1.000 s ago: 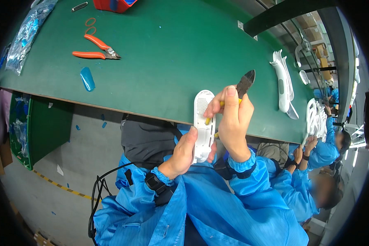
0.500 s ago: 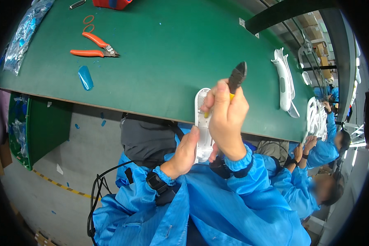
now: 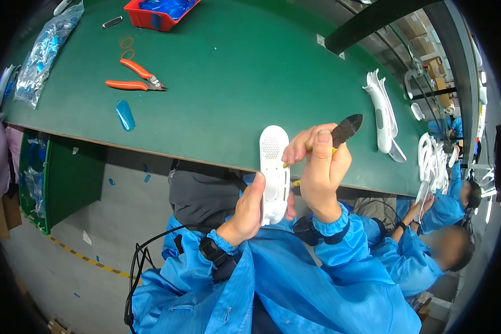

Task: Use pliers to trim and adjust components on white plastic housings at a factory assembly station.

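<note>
My left hand is closed around a long white plastic shell, its thumb along the near left edge. The shell stands out past the table edge, showing a rounded end with a patch of small holes and slots along its right side. In my right hand is a pair of cutting pliers with dark jaws and yellow handles mostly hidden in the fist. Those jaws point up and right, away from the shell. The right fingertips and a yellow handle end are close to the shell's right edge; contact is unclear.
On the green table lie orange-handled cutters, a blue plastic piece and a clear bag. A red bin stands at the back. White curved parts lie at right, before a co-worker's hands and a black post.
My right hand with the pliers has moved right and down, uncovering more of the shell's face. The pliers' jaws tilt further right. My view has shifted slightly, showing more of the red bin.
</note>
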Demonstrator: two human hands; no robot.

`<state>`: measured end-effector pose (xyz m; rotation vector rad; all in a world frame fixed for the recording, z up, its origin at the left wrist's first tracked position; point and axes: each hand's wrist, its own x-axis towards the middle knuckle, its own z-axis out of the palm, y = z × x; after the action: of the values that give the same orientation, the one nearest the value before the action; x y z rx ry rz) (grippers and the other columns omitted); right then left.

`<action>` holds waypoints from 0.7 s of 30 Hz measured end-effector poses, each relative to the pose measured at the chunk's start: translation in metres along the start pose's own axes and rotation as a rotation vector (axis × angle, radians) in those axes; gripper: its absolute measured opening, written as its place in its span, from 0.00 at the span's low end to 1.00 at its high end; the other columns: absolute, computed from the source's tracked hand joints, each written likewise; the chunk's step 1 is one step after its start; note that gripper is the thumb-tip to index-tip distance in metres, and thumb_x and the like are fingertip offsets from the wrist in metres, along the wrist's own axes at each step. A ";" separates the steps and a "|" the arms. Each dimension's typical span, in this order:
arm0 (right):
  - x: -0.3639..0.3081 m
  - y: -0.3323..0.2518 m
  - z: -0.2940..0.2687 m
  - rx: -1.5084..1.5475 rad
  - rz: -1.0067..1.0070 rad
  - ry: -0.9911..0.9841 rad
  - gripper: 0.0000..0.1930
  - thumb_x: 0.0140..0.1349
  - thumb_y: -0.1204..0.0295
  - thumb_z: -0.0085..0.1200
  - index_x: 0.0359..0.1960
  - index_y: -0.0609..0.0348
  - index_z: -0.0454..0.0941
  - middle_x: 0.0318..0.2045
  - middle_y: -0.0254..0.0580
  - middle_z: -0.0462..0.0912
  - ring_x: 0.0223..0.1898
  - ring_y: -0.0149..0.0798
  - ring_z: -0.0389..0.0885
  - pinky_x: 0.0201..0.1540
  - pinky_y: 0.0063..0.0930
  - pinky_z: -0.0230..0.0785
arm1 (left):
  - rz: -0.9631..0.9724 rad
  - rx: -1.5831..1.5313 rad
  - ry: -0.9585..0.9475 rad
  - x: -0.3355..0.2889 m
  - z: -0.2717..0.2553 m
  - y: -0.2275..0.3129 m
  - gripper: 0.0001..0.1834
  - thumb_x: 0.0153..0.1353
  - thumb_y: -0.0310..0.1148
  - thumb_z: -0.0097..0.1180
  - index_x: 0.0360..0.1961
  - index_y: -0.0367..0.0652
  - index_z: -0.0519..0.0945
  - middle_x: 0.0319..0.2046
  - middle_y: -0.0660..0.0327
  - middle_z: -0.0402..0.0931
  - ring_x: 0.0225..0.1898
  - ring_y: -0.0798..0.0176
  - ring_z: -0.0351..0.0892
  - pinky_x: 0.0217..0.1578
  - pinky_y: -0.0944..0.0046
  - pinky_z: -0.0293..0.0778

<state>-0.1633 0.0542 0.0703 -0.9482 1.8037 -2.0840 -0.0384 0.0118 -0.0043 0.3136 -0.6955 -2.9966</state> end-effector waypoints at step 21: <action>0.018 -0.001 -0.006 0.104 0.051 -0.063 0.14 0.75 0.64 0.40 0.35 0.62 0.64 0.19 0.39 0.72 0.21 0.33 0.75 0.25 0.27 0.71 | 0.235 0.774 0.235 -0.012 0.001 0.001 0.10 0.69 0.25 0.44 0.48 0.30 0.71 0.26 0.57 0.79 0.25 0.68 0.80 0.29 0.68 0.77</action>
<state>-0.1805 0.0491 0.0764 -0.9195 1.6544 -2.0711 -0.0265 0.0126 -0.0008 0.5449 -1.6881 -2.2943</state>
